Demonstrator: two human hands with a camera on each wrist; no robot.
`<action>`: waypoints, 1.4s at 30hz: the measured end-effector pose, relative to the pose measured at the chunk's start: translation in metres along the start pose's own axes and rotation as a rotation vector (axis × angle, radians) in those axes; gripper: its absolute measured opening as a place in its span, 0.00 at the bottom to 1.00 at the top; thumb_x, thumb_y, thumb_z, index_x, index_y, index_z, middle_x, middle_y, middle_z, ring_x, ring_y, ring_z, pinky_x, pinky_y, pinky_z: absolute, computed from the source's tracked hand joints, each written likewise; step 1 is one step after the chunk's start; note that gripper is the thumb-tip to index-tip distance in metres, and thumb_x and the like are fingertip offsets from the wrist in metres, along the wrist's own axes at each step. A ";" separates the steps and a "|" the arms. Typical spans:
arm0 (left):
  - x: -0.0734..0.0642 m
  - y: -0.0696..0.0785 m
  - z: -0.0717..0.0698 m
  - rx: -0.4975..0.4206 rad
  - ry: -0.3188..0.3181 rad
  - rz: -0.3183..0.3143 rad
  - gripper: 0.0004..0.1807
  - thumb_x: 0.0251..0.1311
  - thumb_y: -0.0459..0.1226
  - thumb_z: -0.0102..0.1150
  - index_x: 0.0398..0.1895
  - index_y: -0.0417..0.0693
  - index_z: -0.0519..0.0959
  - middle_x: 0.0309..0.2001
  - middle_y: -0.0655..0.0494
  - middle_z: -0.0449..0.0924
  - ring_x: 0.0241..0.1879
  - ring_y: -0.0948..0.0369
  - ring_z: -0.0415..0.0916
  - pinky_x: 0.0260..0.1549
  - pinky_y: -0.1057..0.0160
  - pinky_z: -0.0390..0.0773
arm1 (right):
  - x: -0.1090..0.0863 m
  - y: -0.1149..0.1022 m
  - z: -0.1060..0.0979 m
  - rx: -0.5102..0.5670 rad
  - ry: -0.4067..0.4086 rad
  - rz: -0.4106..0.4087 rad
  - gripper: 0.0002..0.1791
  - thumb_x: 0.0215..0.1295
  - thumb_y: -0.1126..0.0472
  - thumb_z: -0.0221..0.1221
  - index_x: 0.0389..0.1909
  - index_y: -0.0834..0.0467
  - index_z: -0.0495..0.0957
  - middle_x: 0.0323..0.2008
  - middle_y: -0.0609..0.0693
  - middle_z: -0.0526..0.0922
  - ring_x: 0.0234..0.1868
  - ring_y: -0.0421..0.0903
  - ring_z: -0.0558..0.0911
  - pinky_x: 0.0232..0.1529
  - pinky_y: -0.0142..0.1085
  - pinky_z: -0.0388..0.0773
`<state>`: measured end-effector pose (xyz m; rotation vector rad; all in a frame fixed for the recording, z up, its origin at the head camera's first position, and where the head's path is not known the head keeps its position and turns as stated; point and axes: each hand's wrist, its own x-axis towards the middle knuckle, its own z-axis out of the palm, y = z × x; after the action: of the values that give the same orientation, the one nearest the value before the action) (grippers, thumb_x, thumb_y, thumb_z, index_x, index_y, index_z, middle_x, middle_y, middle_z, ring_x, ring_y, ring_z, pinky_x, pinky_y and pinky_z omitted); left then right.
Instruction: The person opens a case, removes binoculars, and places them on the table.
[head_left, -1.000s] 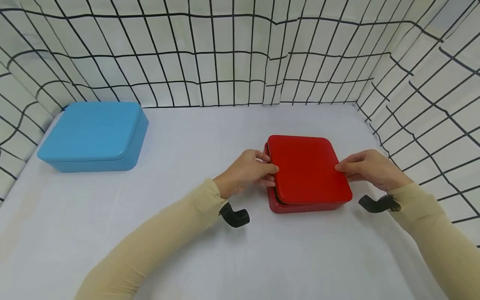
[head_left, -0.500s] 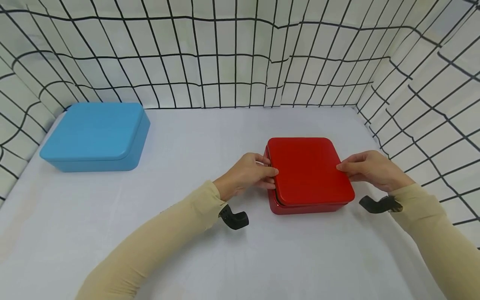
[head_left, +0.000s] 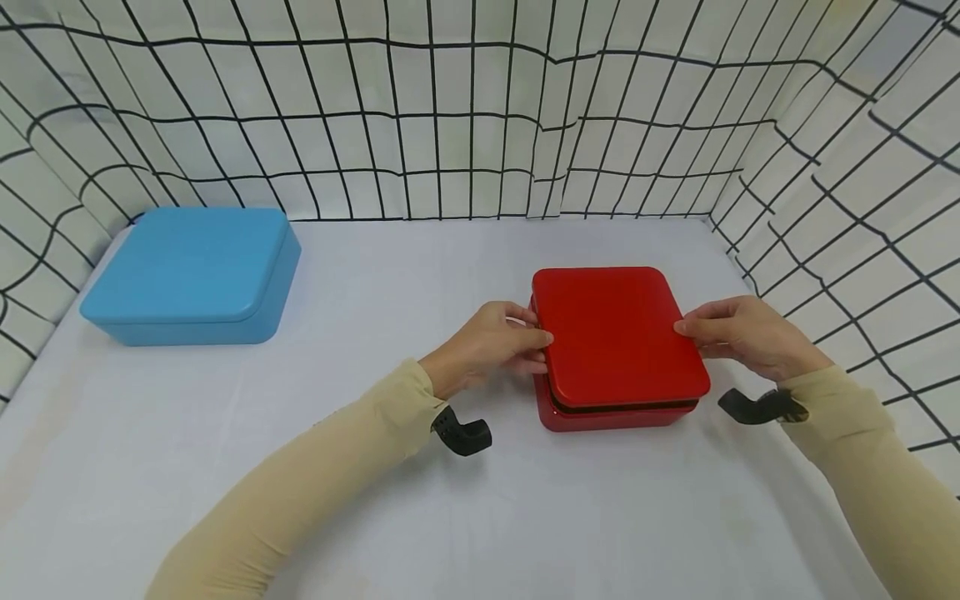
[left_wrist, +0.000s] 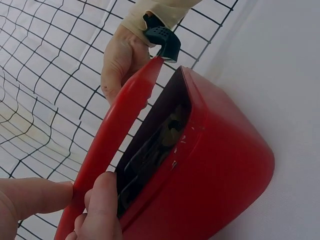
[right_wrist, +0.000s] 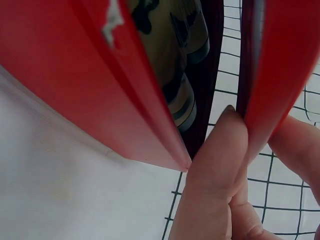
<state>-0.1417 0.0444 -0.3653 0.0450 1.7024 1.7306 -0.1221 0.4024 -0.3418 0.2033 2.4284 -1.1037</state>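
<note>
A square red tin box (head_left: 618,419) stands on the white table, its red lid (head_left: 618,333) raised a little above the rim. My left hand (head_left: 495,342) pinches the lid's left edge between thumb and fingers. At the opposite edge my right hand (head_left: 746,337) pinches the lid the same way. In the left wrist view a wide gap separates lid (left_wrist: 115,125) and box (left_wrist: 215,165). Through the gap, the right wrist view shows camouflage-patterned, rounded items (right_wrist: 165,50) inside the box; the rest of the contents is hidden.
A closed blue box (head_left: 187,267) sits at the back left of the white table (head_left: 375,467). Walls with a black grid pattern (head_left: 450,133) rise behind the table and along its sides, the right one close to my right hand.
The lid has risen slightly off the red box, and a dark gap now shows along its front edge. Both hands keep their hold; the blue box has stayed put.
</note>
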 end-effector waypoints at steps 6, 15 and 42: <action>0.003 0.004 -0.004 0.010 0.012 0.027 0.24 0.69 0.34 0.63 0.64 0.41 0.69 0.44 0.46 0.84 0.35 0.60 0.85 0.50 0.53 0.87 | 0.003 -0.005 -0.002 -0.009 0.002 -0.013 0.32 0.72 0.41 0.61 0.64 0.61 0.74 0.50 0.45 0.85 0.55 0.49 0.83 0.59 0.41 0.84; 0.010 0.010 -0.010 0.007 0.038 0.046 0.22 0.69 0.34 0.62 0.63 0.42 0.70 0.43 0.46 0.85 0.36 0.59 0.85 0.46 0.56 0.88 | 0.014 -0.012 -0.006 -0.014 0.016 -0.018 0.34 0.72 0.39 0.60 0.67 0.60 0.73 0.49 0.41 0.87 0.53 0.47 0.84 0.67 0.54 0.79; 0.028 0.036 -0.027 0.012 0.074 0.084 0.23 0.69 0.34 0.61 0.65 0.40 0.70 0.48 0.42 0.86 0.39 0.57 0.87 0.50 0.53 0.87 | 0.040 -0.035 -0.023 0.061 0.076 -0.050 0.38 0.68 0.36 0.63 0.66 0.61 0.74 0.41 0.36 0.89 0.46 0.42 0.88 0.53 0.30 0.85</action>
<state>-0.1919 0.0381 -0.3485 0.0595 1.7874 1.8040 -0.1760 0.3937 -0.3239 0.2080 2.4803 -1.2140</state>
